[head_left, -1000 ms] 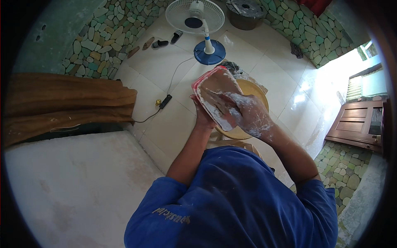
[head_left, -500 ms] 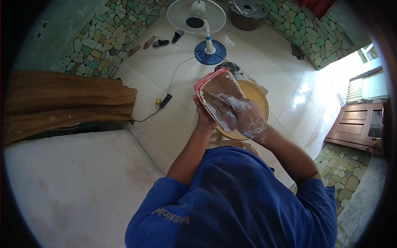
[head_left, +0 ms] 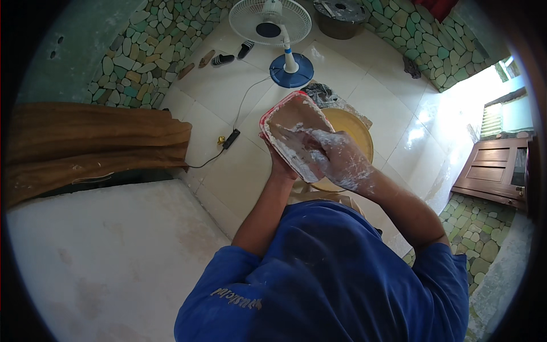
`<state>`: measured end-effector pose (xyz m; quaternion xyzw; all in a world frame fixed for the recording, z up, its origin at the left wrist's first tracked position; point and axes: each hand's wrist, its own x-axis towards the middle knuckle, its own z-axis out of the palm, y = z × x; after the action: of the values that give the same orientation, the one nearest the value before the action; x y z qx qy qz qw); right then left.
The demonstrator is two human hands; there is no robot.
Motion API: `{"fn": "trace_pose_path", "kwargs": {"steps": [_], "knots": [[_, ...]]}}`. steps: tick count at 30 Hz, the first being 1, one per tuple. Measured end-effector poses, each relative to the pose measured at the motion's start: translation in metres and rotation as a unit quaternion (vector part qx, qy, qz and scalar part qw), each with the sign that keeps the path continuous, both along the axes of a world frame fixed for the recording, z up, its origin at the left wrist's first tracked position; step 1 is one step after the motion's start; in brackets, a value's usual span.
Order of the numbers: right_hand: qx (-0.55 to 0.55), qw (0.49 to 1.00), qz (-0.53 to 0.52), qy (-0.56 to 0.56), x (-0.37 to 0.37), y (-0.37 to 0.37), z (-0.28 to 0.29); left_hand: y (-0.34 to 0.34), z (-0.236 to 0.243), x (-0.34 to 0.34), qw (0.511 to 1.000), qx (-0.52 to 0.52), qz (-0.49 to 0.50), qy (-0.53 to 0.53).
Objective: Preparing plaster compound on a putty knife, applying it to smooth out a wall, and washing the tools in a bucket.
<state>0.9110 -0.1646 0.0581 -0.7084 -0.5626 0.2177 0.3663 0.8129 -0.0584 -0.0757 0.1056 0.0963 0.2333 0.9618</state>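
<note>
My left hand (head_left: 279, 166) grips a red-rimmed rectangular tub (head_left: 296, 114) from below and its left side, holding it tilted toward me. White paste is smeared along the tub's rim and lower inside. My right hand (head_left: 345, 158), coated in white powder and paste, reaches over the tub's right edge with its fingers curled inside. Whatever those fingers grip is hidden by the hand and the paste. Beneath the tub stands a round yellow top (head_left: 354, 128), partly covered by my hands.
A standing fan (head_left: 290, 69) is ahead on the tiled floor, its cord running to a black power strip (head_left: 231, 138). Crumpled black plastic (head_left: 320, 94) lies beyond the yellow top. Sandals (head_left: 222, 59), a dark lidded tub (head_left: 337, 25) and a pale slab (head_left: 114, 251) surround the area.
The tub has shifted slightly left and its inside is turned more to view. My right hand's fingers have moved a little within it.
</note>
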Motion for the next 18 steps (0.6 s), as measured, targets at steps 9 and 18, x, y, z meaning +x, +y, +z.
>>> {"fn": "trace_pose_path", "kwargs": {"steps": [9, 18], "knots": [[-0.004, 1.0, -0.008, 0.003, -0.008, 0.002, -0.011, -0.003, -0.004, -0.004, 1.0, -0.018, 0.001, -0.017], [-0.049, 0.998, 0.009, -0.046, -0.02, 0.002, -0.022, -0.008, -0.008, -0.009, 0.999, -0.033, 0.0, -0.035]]}}
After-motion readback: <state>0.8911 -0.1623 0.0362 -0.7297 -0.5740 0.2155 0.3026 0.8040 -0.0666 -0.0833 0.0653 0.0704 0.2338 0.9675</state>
